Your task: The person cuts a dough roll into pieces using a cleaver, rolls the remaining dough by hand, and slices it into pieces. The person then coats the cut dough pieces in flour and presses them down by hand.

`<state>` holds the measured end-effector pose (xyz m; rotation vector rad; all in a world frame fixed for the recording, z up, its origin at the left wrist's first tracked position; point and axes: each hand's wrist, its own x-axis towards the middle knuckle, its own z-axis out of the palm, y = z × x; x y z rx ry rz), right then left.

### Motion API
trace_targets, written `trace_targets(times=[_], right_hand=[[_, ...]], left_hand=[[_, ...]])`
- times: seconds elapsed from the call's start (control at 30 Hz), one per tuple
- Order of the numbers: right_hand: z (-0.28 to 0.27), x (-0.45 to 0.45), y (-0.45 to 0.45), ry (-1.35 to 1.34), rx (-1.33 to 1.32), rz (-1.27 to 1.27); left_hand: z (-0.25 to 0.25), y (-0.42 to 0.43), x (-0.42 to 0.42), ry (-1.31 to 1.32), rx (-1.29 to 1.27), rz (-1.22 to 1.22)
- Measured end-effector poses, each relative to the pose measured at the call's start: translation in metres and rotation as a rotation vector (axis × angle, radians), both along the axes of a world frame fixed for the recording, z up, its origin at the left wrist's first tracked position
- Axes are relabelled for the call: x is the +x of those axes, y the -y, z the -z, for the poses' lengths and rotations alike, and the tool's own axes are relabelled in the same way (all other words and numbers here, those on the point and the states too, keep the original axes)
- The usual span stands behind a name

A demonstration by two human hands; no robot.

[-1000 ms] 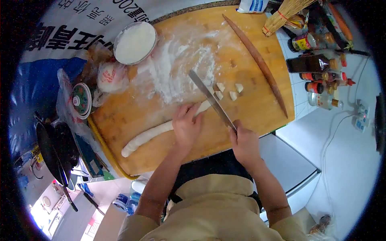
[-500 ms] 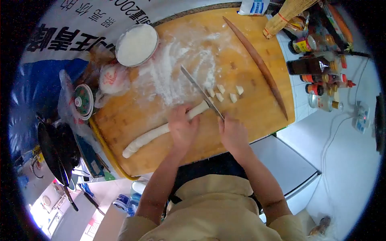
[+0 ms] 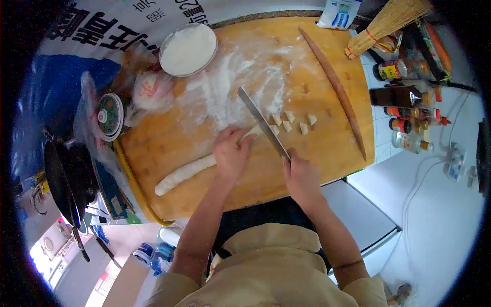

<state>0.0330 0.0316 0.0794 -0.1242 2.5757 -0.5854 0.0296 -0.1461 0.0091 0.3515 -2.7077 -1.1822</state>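
Observation:
A long rope of white dough (image 3: 184, 176) lies slantwise across the floured wooden board (image 3: 327, 153). My left hand (image 3: 229, 153) is curled over it near its right end, fingers bent around the dough. In my right hand (image 3: 303, 179) is the handle of a knife (image 3: 260, 117), its long blade angled up and left across the dough's cut end. Just right of the blade sit several small cut dough pieces (image 3: 288, 116). My left fingers partly hide the rope's end by the blade.
A bowl of flour (image 3: 188, 50) stands at the back left, near a plastic bag (image 3: 153, 91) and a patterned lid (image 3: 109, 116). A long tapered wooden stick (image 3: 335, 84) lies on the board's right. Sauce bottles (image 3: 396, 95) and a straw brush (image 3: 386, 25) line the right edge.
The view has shifted slightly. Another small dough piece now shows just right of the blade. The knife is still in my right hand, and my left hand stays on the dough rope.

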Motion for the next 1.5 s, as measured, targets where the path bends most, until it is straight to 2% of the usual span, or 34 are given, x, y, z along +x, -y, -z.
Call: trace_targets(times=[0.1,0.2,0.3,0.47,0.63,0.77,0.97,1.07,1.13,1.27,1.33,1.37,1.43,1.5], right_hand=[[0.006,-0.006,0.009,-0.029,-0.01,0.029],[0.014,-0.011,0.014,-0.038,0.005,0.019],[0.019,-0.012,0.013,-0.043,0.001,0.031],[-0.006,0.007,0.0,-0.011,-0.137,0.101],[-0.002,0.026,-0.003,-0.123,-0.003,-0.044],[0.001,0.024,0.003,-0.067,-0.022,-0.044],[0.009,0.01,0.024,-0.017,0.094,-0.01],[0.021,0.008,0.026,-0.088,0.044,-0.019],[0.025,0.003,0.022,-0.137,-0.08,0.032],[0.0,0.006,0.02,-0.135,-0.152,0.067],[-0.011,0.004,0.02,0.028,-0.053,0.008],[-0.007,0.006,0.02,0.027,-0.051,0.005],[0.004,0.01,0.02,-0.168,-0.06,-0.068],[0.008,0.01,0.022,-0.153,-0.044,-0.079]], left_hand=[[0.005,-0.002,0.005,0.014,0.039,-0.004],[0.007,-0.001,0.011,-0.073,-0.055,0.039],[0.003,0.001,0.021,-0.068,-0.075,0.159],[0.003,-0.002,0.033,-0.098,-0.068,0.084],[0.001,-0.003,0.031,-0.107,-0.085,0.073],[-0.001,-0.002,0.03,-0.09,-0.069,0.083],[-0.001,0.0,0.031,-0.097,-0.157,0.08],[0.009,0.006,0.031,-0.026,-0.071,-0.039],[0.004,0.013,0.025,-0.026,-0.029,-0.062],[-0.003,0.021,0.019,0.029,-0.021,-0.1],[0.0,0.023,0.017,0.014,-0.015,-0.107],[0.001,0.023,0.017,0.0,-0.013,-0.112],[0.005,0.026,0.017,0.005,-0.007,-0.099],[0.008,0.029,0.018,0.015,-0.003,-0.088]])
